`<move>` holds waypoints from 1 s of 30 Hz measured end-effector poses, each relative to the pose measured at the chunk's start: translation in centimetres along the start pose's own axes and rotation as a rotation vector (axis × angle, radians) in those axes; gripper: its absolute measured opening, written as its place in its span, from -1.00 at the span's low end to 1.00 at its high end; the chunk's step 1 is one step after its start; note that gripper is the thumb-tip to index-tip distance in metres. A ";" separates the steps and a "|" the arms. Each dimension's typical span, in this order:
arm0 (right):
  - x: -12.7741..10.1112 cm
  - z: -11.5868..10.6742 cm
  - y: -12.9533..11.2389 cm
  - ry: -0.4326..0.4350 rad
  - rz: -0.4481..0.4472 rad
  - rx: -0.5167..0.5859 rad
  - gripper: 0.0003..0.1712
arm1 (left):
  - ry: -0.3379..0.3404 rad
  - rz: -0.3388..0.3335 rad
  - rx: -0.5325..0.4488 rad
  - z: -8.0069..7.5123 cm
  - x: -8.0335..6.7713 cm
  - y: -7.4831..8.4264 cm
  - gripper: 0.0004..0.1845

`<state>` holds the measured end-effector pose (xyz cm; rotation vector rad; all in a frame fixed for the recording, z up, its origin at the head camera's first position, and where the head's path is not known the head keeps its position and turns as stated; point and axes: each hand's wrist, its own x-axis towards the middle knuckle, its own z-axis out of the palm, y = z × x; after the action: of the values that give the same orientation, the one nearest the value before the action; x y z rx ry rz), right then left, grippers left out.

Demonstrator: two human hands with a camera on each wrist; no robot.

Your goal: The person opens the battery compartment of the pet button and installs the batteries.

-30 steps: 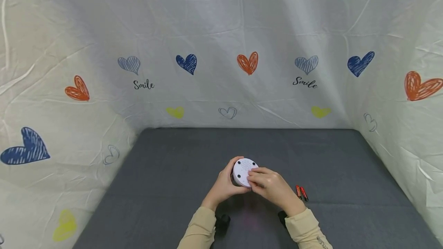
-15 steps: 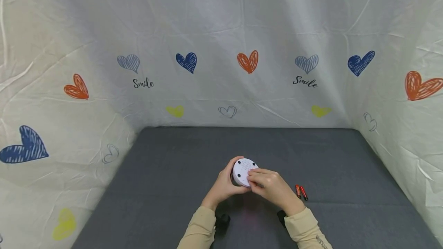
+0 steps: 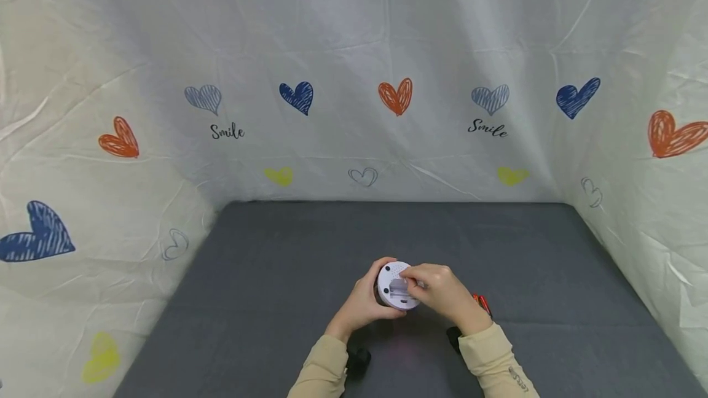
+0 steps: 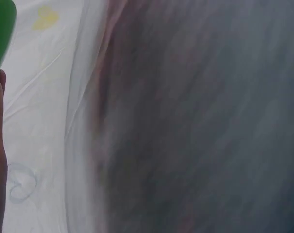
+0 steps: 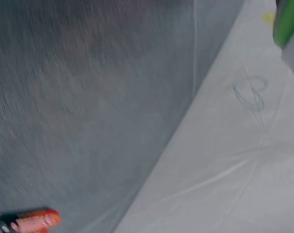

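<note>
**Round white gadget now tipped up, a slot showing on its bottom**

Since a moment ago the round white gadget (image 3: pixel 396 285) has been turned a little, and an open slot now shows on its flat side where the right hand (image 3: pixel 439 290) used to cover it. That hand has slid to the right edge. Its fingertips pinch at the rim of the gadget, though I cannot tell if they also hold a small cover. The left hand (image 3: pixel 362 303) wraps round the left side and holds the gadget up, just above the table.

Two red batteries (image 3: pixel 481 303) lie on the table just behind the right hand, partly hidden by it. One shows in the right wrist view too, low in the corner (image 5: pixel 32 221).

What could go wrong: the gadget is held at its edges only, so it might slip and drop. The right wrist is very near the batteries and could bump them so they roll away.

The table (image 3: pixel 276 250) has a dark grey cloth on it. White sheets with hearts (image 3: pixel 395 96) and the word "Smile" hang on three sides
</note>
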<state>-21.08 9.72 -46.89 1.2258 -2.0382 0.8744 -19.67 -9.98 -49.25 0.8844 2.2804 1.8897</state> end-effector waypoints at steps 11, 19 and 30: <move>-0.1 -0.2 0.3 -0.049 0.025 0.039 -0.74 | 0.033 -0.066 -0.014 -0.1 0.2 0.9 -0.06; -0.3 -0.1 0.2 -0.056 0.020 -0.023 -0.79 | 0.061 -0.068 0.007 -0.5 0.5 0.9 -0.05; -0.7 0.1 0.0 -0.073 0.114 0.004 -0.78 | 0.062 -0.074 0.043 -0.4 0.3 0.4 -0.06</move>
<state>-20.83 10.04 -47.47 1.1692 -2.1838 0.8989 -19.96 -10.19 -48.69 0.7450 2.3620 1.8704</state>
